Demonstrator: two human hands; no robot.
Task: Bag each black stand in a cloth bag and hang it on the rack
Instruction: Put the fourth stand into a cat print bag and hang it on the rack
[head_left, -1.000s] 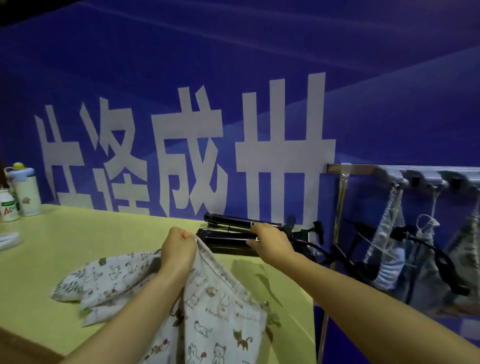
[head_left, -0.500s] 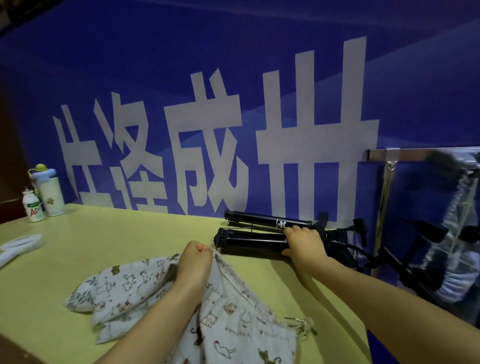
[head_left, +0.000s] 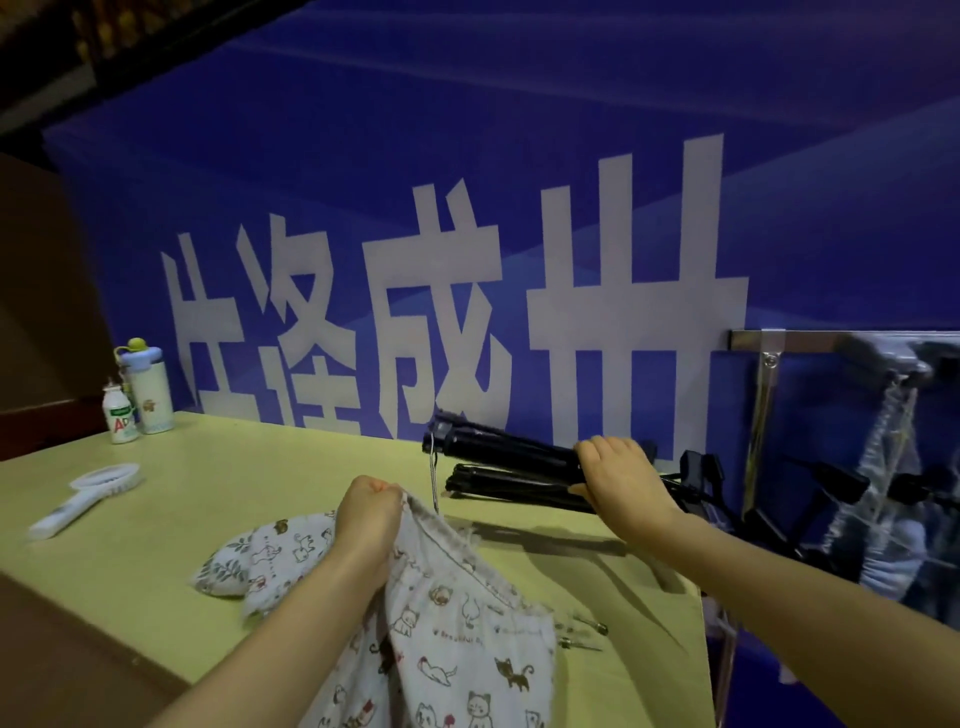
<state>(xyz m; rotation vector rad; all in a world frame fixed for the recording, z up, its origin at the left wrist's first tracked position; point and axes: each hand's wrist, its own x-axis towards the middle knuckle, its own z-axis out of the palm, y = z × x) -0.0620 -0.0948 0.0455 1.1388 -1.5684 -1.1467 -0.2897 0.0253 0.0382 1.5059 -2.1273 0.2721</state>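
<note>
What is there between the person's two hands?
In the head view, the black stand that the right hand grips reaches across that gap, a second stand lies beside it, and a thin cord dangles near the left hand.

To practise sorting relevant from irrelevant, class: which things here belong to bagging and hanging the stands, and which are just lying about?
Job: black stand gripped by right hand; second stand; cloth bag held by left hand; spare cloth bag; rack.
Lying about: flask; small white bottle; white handled tool.
</note>
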